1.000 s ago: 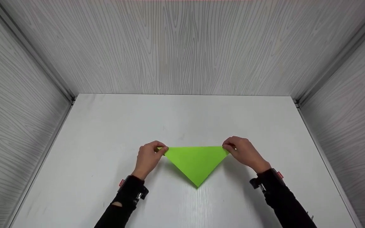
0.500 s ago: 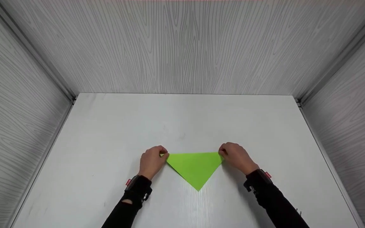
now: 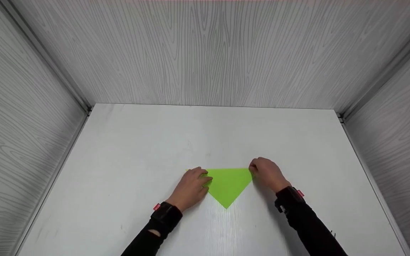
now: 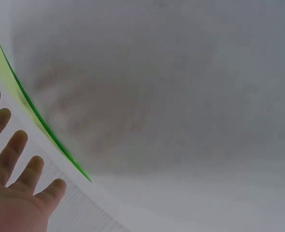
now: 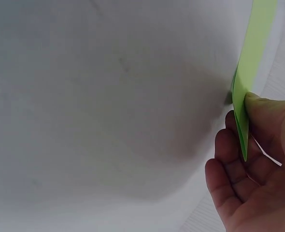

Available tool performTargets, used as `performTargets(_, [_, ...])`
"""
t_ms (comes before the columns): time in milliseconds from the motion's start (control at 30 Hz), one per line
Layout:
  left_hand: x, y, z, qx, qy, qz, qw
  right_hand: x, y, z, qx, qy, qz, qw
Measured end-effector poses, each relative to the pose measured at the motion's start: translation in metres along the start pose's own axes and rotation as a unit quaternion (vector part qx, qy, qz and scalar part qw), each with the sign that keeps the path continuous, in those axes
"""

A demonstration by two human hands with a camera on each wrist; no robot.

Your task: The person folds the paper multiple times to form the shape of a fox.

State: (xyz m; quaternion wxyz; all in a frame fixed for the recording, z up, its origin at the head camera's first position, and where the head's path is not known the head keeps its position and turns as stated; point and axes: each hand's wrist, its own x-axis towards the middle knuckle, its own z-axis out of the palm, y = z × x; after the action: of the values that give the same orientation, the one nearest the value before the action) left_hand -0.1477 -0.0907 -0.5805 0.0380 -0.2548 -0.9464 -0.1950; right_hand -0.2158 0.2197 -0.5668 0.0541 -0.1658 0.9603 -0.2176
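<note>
A bright green sheet of paper (image 3: 228, 185), folded into a triangle, lies low over the white table with its long edge at the back and its point toward the person. The right hand (image 3: 268, 173) pinches its right corner; in the right wrist view the thumb and fingers grip the layered tip (image 5: 241, 106). Over the left part of the paper is the left hand (image 3: 190, 188), fingers spread and extended, hiding most of that side. In the left wrist view the left hand (image 4: 21, 183) shows straight, parted fingers beside the green paper edge (image 4: 50, 133).
The white tabletop (image 3: 148, 138) extends around the paper. Grey wood-grain panels rise at the back (image 3: 208, 53), the left (image 3: 23, 124) and the right (image 3: 393, 142). Each wrist wears a black strap, such as the left wrist strap (image 3: 167, 215).
The left hand has let go of the left corner and moved right over the paper, spreading its fingers. The right hand keeps its pinch. The paper has come down from its higher position a second ago.
</note>
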Motion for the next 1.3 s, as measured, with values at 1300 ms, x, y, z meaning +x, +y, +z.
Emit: performTargets(1300, [0.008,0.002,0.006,-0.082,-0.113,-0.057,0.9885,-0.031,-0.036,0.031,-0.053,-0.086,-0.147,0.984])
